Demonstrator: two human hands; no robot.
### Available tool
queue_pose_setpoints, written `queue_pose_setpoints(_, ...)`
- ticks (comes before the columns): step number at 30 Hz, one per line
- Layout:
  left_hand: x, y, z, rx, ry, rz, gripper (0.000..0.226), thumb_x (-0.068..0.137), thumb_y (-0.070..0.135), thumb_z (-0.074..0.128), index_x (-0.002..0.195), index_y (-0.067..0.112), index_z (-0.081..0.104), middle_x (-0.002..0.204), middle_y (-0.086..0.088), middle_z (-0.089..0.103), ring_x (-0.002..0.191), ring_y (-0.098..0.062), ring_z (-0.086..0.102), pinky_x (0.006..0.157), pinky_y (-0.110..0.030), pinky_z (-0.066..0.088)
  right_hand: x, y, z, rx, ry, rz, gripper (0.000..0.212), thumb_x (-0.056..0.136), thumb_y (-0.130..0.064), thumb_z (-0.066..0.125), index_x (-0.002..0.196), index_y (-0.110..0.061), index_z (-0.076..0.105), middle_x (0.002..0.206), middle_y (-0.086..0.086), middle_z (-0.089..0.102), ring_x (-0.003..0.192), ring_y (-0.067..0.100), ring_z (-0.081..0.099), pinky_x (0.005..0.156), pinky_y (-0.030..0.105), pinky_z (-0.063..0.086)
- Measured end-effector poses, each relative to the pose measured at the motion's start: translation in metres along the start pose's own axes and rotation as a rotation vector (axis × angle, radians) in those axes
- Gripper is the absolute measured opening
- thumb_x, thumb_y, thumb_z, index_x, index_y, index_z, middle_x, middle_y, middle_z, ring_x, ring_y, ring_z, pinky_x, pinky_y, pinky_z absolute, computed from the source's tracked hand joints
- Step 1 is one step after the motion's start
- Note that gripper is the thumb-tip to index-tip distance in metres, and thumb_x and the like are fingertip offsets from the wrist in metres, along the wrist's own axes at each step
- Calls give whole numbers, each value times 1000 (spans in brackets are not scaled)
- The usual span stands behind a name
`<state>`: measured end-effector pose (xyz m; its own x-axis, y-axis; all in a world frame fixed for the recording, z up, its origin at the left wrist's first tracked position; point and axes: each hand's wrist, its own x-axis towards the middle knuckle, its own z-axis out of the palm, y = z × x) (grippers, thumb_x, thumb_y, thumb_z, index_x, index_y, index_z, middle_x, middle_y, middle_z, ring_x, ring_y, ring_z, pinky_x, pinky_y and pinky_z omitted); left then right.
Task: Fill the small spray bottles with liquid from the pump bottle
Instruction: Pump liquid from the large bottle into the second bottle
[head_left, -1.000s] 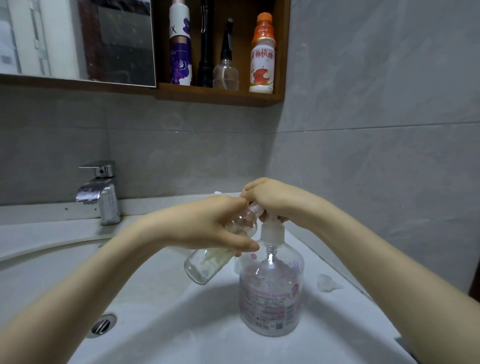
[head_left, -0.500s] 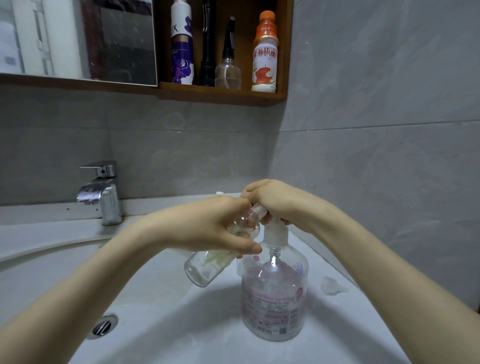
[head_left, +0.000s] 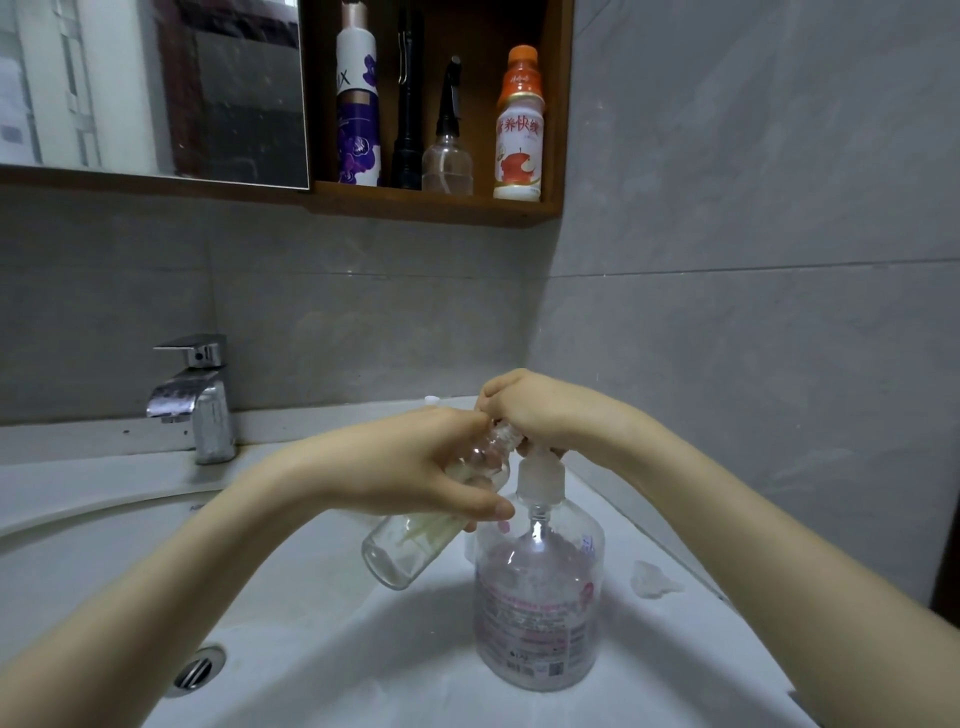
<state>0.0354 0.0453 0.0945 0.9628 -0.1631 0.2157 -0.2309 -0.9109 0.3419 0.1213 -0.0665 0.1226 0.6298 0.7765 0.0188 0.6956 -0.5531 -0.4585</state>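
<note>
Left hand (head_left: 410, 467) grips the tilted spray bottle (head_left: 402, 553) at the pump bottle (head_left: 540, 603)'s head, which right hand (head_left: 543, 410) clasps; tap (head_left: 200, 400) further left.

The pump bottle (head_left: 537, 608) is clear, glossy plastic with a frosted white collar; the small spray bottle (head_left: 410, 545) looks like clear, smooth glass or plastic; the sink (head_left: 311, 623) is glossy white; the faucet (head_left: 195, 397) is polished chrome metal; the shelf (head_left: 431, 205) is brown wood; the wall tiles (head_left: 753, 312) are matt grey.
</note>
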Motion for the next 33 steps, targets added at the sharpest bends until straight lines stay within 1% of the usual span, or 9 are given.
queue_pose_setpoints(5, -2, 1, 0, -8, 3, -1, 56, 70, 50, 62, 106, 7, 56, 87, 2, 70, 82, -12, 66, 81, -45, 50, -1, -4, -1, -34, -31, 26, 8, 91, -6, 53, 97, -5, 59, 70, 3, 51, 74, 24, 47, 56, 25, 36)
queue_pose_setpoints(7, -1, 2, -1, 6, 5, -4, 56, 70, 51, 62, 104, 8, 56, 87, 2, 69, 82, -13, 65, 80, -45, 49, -1, -4, -1, -33, -27, 29, 8, 91, -5, 52, 96, -5, 59, 67, 2, 50, 67, 22, 46, 56, 25, 36)
queue_pose_setpoints(10, 0, 3, -1, 34, 10, -3, 50, 75, 47, 68, 103, 8, 56, 86, 2, 67, 81, -14, 62, 78, -43, 48, -1, 0, -1, -8, -21, 12, 9, 91, -2, 51, 90, -8, 58, 64, 1, 49, 60, 18, 42, 56, 26, 35)
queue_pose_setpoints(15, 0, 2, 0, 44, 10, -8, 42, 82, 37, 70, 106, 6, 56, 84, 3, 68, 77, -9, 61, 77, -40, 48, 2, 9, 4, 147, 64, 17, 31, 91, -3, 44, 66, -19, 52, 63, 1, 53, 57, 16, 43, 55, 26, 32)
queue_pose_setpoints(22, 0, 2, 0, 100, -14, -10, 38, 82, 36, 69, 104, 8, 54, 88, -2, 64, 77, -13, 57, 72, -32, 45, 5, 9, 7, 106, -13, 3, 23, 87, -3, 53, 66, -14, 53, 57, 1, 50, 57, 20, 43, 49, 23, 33)
queue_pose_setpoints(24, -2, 1, 3, 104, -28, -7, 38, 82, 36, 69, 103, 8, 54, 90, -5, 63, 80, -17, 56, 74, -35, 45, 5, 9, 11, 86, -11, 19, 26, 88, 0, 53, 65, -12, 51, 52, -2, 49, 56, 18, 44, 51, 24, 35)
queue_pose_setpoints(28, 1, 3, 3, 97, -14, -11, 41, 82, 39, 69, 101, 6, 54, 90, -6, 63, 81, -22, 57, 76, -42, 47, 8, 14, 9, 241, 101, 10, 34, 95, 1, 40, 68, -18, 46, 68, 0, 46, 59, 10, 42, 56, 22, 38)
queue_pose_setpoints(31, -1, 3, 0, 36, 16, -26, 37, 83, 35, 70, 99, 5, 55, 84, -2, 65, 78, -17, 60, 74, -37, 47, 5, 7, 5, 98, 93, 9, 33, 92, 3, 46, 66, -18, 47, 68, 4, 48, 55, 17, 41, 51, 25, 34)
queue_pose_setpoints(33, -2, 3, -1, 31, 23, -15, 38, 83, 34, 70, 101, 4, 55, 87, -5, 66, 81, -20, 61, 76, -41, 47, 3, 3, 4, 48, 96, -1, 29, 91, 3, 46, 68, -14, 49, 72, 10, 51, 58, 23, 43, 50, 25, 33)
